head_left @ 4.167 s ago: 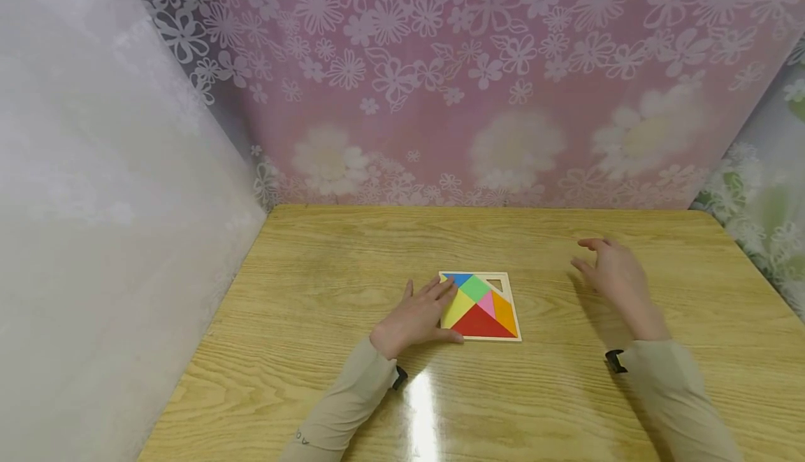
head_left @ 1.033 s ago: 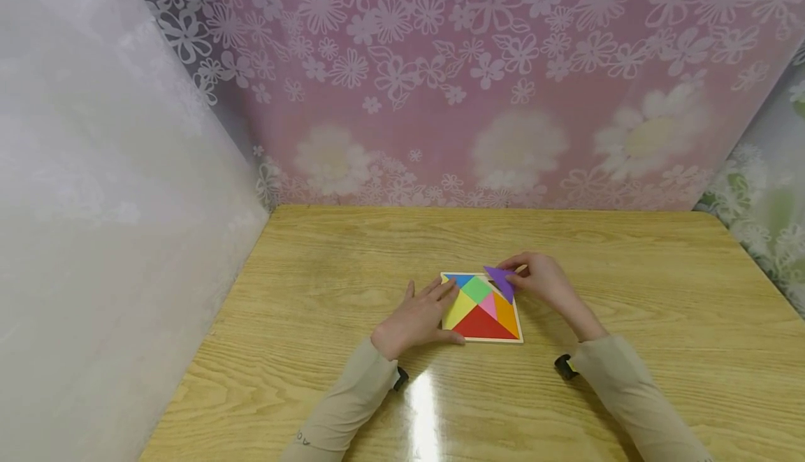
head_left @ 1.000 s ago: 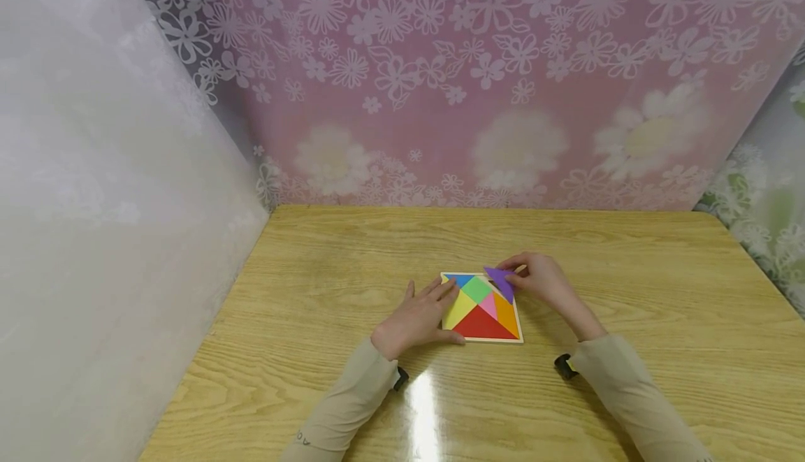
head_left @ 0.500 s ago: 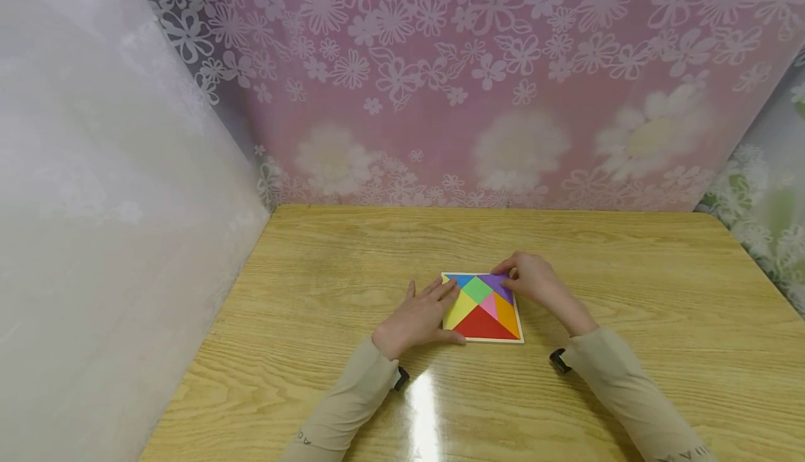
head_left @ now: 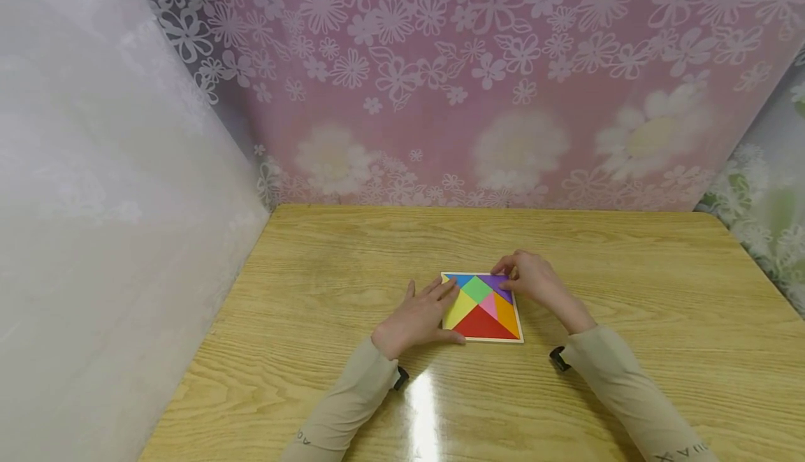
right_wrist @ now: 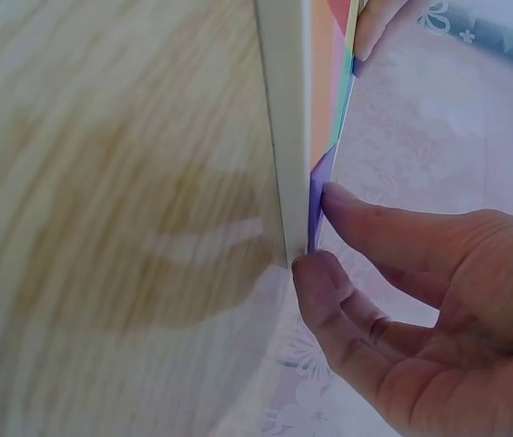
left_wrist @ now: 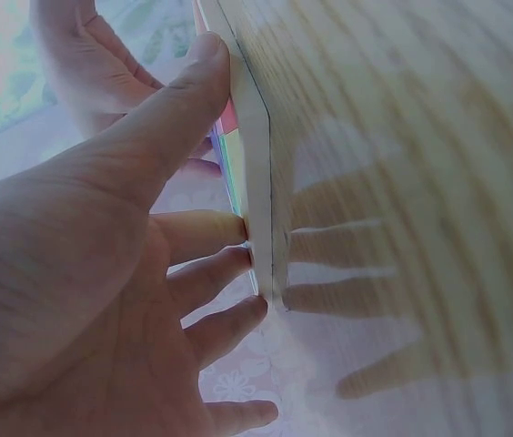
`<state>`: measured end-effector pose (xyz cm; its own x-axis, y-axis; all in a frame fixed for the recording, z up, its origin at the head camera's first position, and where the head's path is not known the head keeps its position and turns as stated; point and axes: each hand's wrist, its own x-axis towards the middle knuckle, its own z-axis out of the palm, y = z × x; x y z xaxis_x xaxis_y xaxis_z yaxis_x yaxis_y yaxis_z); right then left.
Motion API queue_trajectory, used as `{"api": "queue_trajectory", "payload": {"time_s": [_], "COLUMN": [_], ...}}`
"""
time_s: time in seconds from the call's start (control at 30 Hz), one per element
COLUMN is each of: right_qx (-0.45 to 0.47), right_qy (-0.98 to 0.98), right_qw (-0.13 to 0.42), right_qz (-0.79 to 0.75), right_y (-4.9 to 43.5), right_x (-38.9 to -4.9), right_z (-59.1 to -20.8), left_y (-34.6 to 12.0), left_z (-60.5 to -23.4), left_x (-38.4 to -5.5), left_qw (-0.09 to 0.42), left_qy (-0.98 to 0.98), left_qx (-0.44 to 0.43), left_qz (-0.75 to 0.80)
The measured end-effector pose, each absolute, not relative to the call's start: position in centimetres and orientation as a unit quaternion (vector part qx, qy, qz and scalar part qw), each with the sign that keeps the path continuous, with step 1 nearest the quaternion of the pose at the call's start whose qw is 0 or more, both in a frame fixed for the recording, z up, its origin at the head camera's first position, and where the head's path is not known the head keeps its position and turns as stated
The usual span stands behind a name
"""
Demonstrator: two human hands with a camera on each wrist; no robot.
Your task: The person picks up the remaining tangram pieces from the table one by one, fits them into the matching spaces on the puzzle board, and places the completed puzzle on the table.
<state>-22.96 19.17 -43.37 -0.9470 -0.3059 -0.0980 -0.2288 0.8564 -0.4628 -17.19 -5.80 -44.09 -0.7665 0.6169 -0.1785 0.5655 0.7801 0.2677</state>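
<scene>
A square tangram tray (head_left: 493, 340) lies on the table with coloured pieces in it: a red triangle (head_left: 481, 325), an orange piece (head_left: 506, 316), a green square (head_left: 476, 290), and several others. My left hand (head_left: 411, 316) rests with spread fingers along the tray's left side, its thumb at the near edge. At the far right corner, my right hand (head_left: 536, 282) pinches at the purple triangle (head_left: 494, 282). In the right wrist view the thumb touches the purple triangle (right_wrist: 319, 196), while the curled fingers meet the tray's corner.
The wood-grain table (head_left: 327, 266) extends around the tray on all sides. Behind it hangs a pink floral curtain (head_left: 402, 133), and a pale covering (head_left: 113, 224) closes off the left. Black wrist straps (head_left: 558, 359) show at the cuffs.
My right hand came in from the right with the purple triangle, which tilted over the corner and now lies flat in the tray. The left hand stayed put.
</scene>
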Motion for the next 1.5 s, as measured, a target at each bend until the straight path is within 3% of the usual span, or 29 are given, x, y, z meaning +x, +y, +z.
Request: {"api": "queue_trajectory", "payload": {"time_s": [0.4,0.73,1.07,1.5], "right_qx": [-0.155,-0.161,-0.221,-0.262], "right_qy": [0.965,0.963,0.953,0.944], "right_qw": [0.056,0.065,0.034,0.083], "right_qz": [-0.202,-0.206,-0.203,-0.181], "right_y": [19.9,20.1,20.6,21.9], "right_x": [-22.5,-22.4,-20.4,-16.6], "right_z": [-43.7,-43.9,-43.8,-43.7], "left_y": [-5.7,-5.8,-5.8,-6.7], "left_z": [-44.2,-44.3,-44.5,-44.4], "left_x": [-17.3,-17.4,-17.6,-18.4], "left_qw": [0.131,0.129,0.126,0.117], "left_qy": [0.935,0.936,0.936,0.938], "left_qx": [0.315,0.314,0.312,0.294], "left_qz": [0.098,0.095,0.105,0.139]}}
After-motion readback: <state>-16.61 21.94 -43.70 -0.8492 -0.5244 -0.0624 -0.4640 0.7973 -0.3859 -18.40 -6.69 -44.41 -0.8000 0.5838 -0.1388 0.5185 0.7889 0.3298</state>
